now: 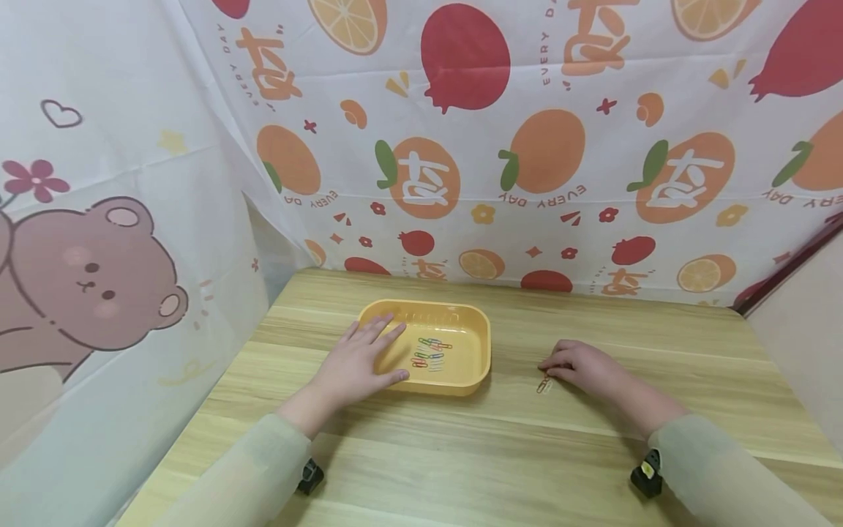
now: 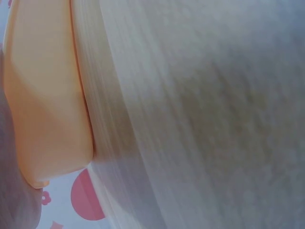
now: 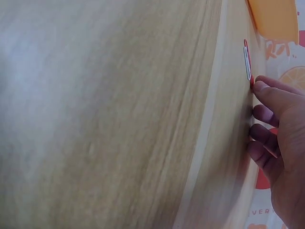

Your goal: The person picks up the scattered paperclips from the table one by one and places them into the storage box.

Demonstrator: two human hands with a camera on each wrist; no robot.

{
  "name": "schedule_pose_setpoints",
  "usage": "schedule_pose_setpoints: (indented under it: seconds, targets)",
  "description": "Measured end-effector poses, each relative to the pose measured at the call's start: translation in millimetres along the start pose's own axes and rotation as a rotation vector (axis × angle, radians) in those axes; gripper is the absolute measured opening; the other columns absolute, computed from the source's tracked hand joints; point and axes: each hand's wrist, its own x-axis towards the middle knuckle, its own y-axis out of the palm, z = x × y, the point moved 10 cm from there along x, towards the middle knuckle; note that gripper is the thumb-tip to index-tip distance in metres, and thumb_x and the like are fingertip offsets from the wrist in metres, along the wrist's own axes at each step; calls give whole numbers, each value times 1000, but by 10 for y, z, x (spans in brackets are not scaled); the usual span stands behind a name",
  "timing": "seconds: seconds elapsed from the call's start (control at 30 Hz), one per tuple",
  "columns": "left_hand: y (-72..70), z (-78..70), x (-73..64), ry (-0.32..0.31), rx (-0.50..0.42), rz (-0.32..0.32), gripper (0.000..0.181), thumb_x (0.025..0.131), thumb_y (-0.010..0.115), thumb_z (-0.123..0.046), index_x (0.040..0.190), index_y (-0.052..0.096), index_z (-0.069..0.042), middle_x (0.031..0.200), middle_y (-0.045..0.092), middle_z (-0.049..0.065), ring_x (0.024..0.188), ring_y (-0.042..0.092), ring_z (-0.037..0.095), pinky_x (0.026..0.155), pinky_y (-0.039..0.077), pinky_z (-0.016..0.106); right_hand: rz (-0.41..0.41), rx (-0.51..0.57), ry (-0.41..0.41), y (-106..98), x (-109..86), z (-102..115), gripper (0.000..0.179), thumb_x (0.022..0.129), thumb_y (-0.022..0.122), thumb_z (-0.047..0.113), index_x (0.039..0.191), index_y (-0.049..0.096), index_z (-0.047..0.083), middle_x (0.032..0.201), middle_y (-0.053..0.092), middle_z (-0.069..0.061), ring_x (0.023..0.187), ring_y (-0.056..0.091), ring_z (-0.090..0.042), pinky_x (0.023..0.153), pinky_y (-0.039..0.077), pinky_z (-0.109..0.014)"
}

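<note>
My left hand (image 1: pixel 356 362) lies with fingers spread over the left rim of a yellow tray (image 1: pixel 477 359); in the left wrist view the tray's side (image 2: pixel 47 105) fills the left edge. Inside the tray are several small colored paper clips (image 1: pixel 431 353), in red, green, blue and white. To the tray's right, my right hand (image 1: pixel 582 366) is low over the table, thumb and forefinger pinching at a red paper clip (image 3: pixel 251 82). Just beside those fingertips lie a red and a white paper clip (image 3: pixel 247 62). The other right fingers are curled loosely.
The wooden table (image 1: pixel 461 461) runs back to a white curtain (image 1: pixel 474 132) printed with fruit. Another cloth with a bear print (image 1: pixel 92 271) hangs on the left. A dark device (image 1: pixel 647 474) is worn at the right wrist, another (image 1: pixel 310 477) at the left.
</note>
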Motion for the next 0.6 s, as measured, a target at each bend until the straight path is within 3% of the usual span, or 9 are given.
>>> schedule_pose_setpoints:
  seconds: [0.17,0.37,0.6]
  targets:
    - [-18,-23,1,4,-6,-6,84,88,57,-69,157,31,-27,163,25,5,149,23,29,121,12,54,-14,-4,-17,-16,-9,0,18,94,69,14,108,78,19,97,63,13,88,58,-4,78,53,-31]
    - [-17,-11,0,1,-10,-13,85,87,59,-68,157,32,-28,163,26,5,149,23,29,121,12,54,-33,-19,-50,-31,-7,24,17,92,71,13,106,79,19,96,63,11,86,58,-4,76,53,-31]
    - [4,-8,5,-1,-9,-12,85,87,58,-69,157,31,-28,163,24,3,149,22,28,121,12,54,-34,-30,-29,-9,-11,-17,16,93,71,15,105,79,20,97,63,13,88,59,-3,78,54,-31]
